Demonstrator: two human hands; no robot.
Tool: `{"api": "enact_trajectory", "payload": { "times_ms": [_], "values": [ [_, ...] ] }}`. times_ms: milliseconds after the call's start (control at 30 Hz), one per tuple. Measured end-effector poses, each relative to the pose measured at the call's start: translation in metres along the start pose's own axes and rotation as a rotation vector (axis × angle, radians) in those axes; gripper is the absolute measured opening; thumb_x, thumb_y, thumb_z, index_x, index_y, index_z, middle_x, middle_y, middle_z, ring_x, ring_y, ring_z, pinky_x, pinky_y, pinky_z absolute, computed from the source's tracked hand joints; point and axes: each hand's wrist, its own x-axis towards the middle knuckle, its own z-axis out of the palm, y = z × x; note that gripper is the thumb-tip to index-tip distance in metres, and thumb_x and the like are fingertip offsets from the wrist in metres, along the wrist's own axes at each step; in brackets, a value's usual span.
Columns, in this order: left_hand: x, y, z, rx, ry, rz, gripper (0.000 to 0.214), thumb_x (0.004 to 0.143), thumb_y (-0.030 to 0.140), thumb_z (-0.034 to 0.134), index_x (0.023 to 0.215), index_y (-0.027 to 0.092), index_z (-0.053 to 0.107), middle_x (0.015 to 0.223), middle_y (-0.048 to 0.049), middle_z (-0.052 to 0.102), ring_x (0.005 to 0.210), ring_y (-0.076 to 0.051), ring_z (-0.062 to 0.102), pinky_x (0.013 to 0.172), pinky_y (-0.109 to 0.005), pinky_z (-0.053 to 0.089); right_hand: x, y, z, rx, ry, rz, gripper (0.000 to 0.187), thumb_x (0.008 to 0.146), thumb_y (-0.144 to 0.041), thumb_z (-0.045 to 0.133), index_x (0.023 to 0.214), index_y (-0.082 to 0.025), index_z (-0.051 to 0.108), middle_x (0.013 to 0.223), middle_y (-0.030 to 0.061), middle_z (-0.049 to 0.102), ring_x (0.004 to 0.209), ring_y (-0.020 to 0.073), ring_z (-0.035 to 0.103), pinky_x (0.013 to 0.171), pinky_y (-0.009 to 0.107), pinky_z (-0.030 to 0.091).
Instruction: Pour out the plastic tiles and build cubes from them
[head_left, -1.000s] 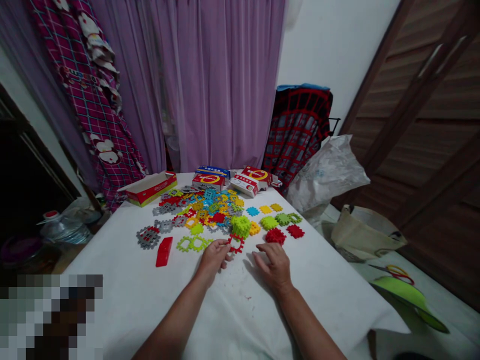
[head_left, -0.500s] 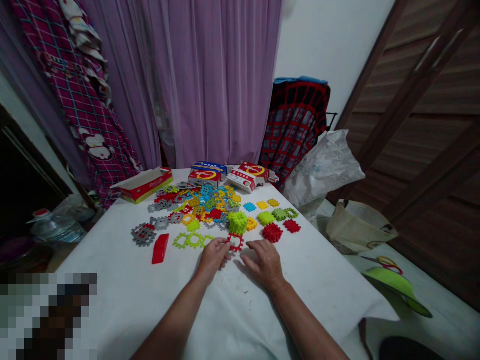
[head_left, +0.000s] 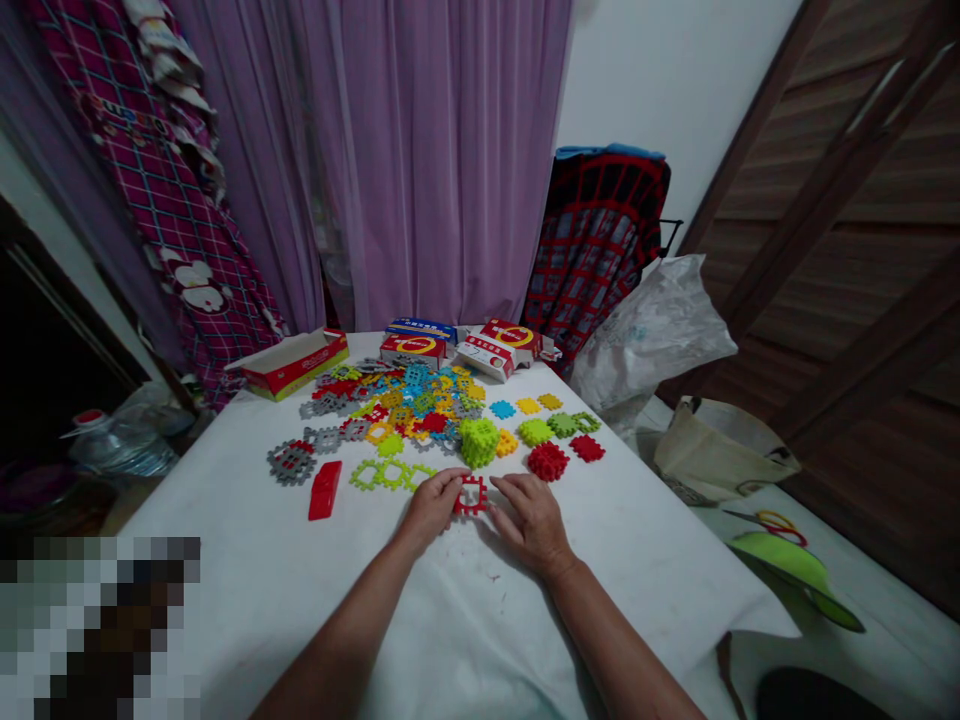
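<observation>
A red square frame piece with toothed edges (head_left: 481, 497) is gripped at its left side by my left hand (head_left: 430, 508). My right hand (head_left: 534, 522) sits just right of that piece, fingers apart; its fingertips are at or very near the edge, and I cannot tell if they touch. Right behind the frame piece stands a lime-green toothed block (head_left: 478, 442). Lime-green open frame pieces (head_left: 393, 474) lie joined in a row left of my hands. A red toothed block (head_left: 547, 461) rests beyond my right hand.
A mixed pile of toothed plastic pieces (head_left: 412, 395) covers the table's far middle. Small cardboard boxes (head_left: 412, 347) stand behind it, and an open box (head_left: 296, 366) at the left. A red plastic object (head_left: 325, 490) and grey joined pieces (head_left: 291, 462) lie at the left.
The red frame piece has come slightly closer to me, held in my left hand. My right hand has shifted only a little. The view has tilted slightly.
</observation>
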Motion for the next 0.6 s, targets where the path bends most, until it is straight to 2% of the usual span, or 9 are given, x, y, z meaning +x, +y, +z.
{"api": "enact_trajectory", "payload": {
  "times_ms": [200,267,367,433,500,600],
  "values": [
    [0.005,-0.003,0.001,0.005,-0.054,0.012,0.042,0.083,0.046,0.056,0.11,0.016,0.068,0.06,0.0044,0.058,0.035,-0.004,0.036,0.035,-0.018,0.026,-0.002,-0.007,0.003,0.012,-0.027,-0.008,0.029,0.086,-0.034,0.059,0.112,-0.021,0.067,0.095,0.0091,0.068,0.087,0.0219,0.06,0.075,0.038,0.049],
    [0.004,-0.001,0.001,-0.002,-0.069,0.009,0.046,0.084,0.048,0.056,0.117,0.017,0.065,0.064,0.0041,0.058,0.036,-0.003,0.038,0.035,-0.017,0.027,-0.002,-0.008,0.005,0.012,0.0,0.0,0.026,0.085,-0.034,0.062,0.107,-0.021,0.067,0.092,0.0081,0.069,0.084,0.0212,0.061,0.073,0.036,0.049],
    [0.001,0.001,0.0,-0.056,-0.06,0.004,0.06,0.083,0.052,0.057,0.134,0.022,0.051,0.084,-0.0007,0.062,0.049,-0.006,0.053,0.037,-0.015,0.033,-0.002,0.001,0.0,-0.014,0.097,0.034,0.023,0.083,-0.035,0.065,0.1,-0.021,0.067,0.089,0.007,0.069,0.083,0.0209,0.062,0.073,0.035,0.048],
    [-0.001,0.0,-0.001,-0.079,-0.046,-0.01,0.066,0.082,0.056,0.057,0.138,0.022,0.046,0.1,-0.0066,0.062,0.065,-0.01,0.062,0.038,-0.015,0.036,-0.003,0.015,-0.007,-0.072,0.227,0.148,0.021,0.084,-0.037,0.065,0.097,-0.02,0.067,0.087,0.0068,0.07,0.081,0.0207,0.062,0.074,0.035,0.048],
    [-0.004,-0.004,-0.004,-0.077,-0.04,-0.021,0.066,0.08,0.059,0.056,0.133,0.02,0.05,0.109,-0.0108,0.061,0.074,-0.012,0.064,0.039,-0.014,0.037,-0.004,0.035,-0.017,-0.154,0.363,0.333,0.022,0.085,-0.041,0.063,0.093,-0.02,0.067,0.083,0.0064,0.069,0.077,0.02,0.061,0.074,0.035,0.048],
    [-0.004,-0.011,-0.006,-0.064,-0.049,-0.006,0.062,0.078,0.06,0.057,0.124,0.018,0.056,0.108,-0.0118,0.062,0.075,-0.013,0.064,0.04,-0.014,0.038,-0.006,0.062,-0.026,-0.249,0.401,0.559,0.031,0.082,-0.049,0.062,0.087,-0.019,0.067,0.08,0.0066,0.068,0.072,0.0201,0.06,0.072,0.035,0.046]
  ]
}}
